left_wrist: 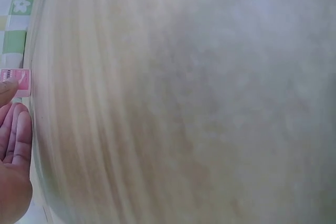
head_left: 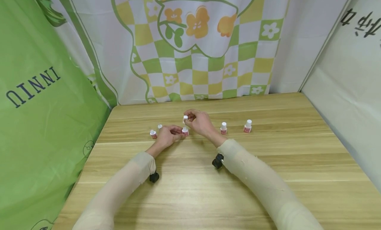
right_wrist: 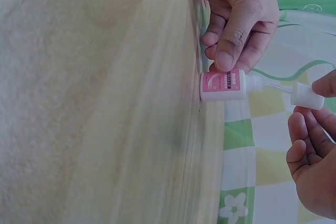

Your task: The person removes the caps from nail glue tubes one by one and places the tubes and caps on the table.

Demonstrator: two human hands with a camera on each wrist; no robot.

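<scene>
In the head view, my left hand (head_left: 168,136) steadies a small white bottle (head_left: 185,132) with a pink label, thumb and fingers at its sides. The bottle stands upright on the table. My right hand (head_left: 200,122) pinches a white screw cap (head_left: 186,118) just above it. From that cap a thin pale applicator stem (right_wrist: 278,87) reaches to the bottle's neck in the right wrist view. The left thumb (right_wrist: 231,45) lies against the pink label (right_wrist: 220,81). Only part of the left hand (left_wrist: 13,140) shows at the edge of the left wrist view.
Left of my hands stands a similar bottle (head_left: 153,134); a white item (head_left: 160,126) beside it is partly hidden by the left hand. Two more capped bottles (head_left: 223,128) (head_left: 247,126) stand to the right. A patterned curtain (head_left: 205,71) hangs behind the wooden table (head_left: 190,190).
</scene>
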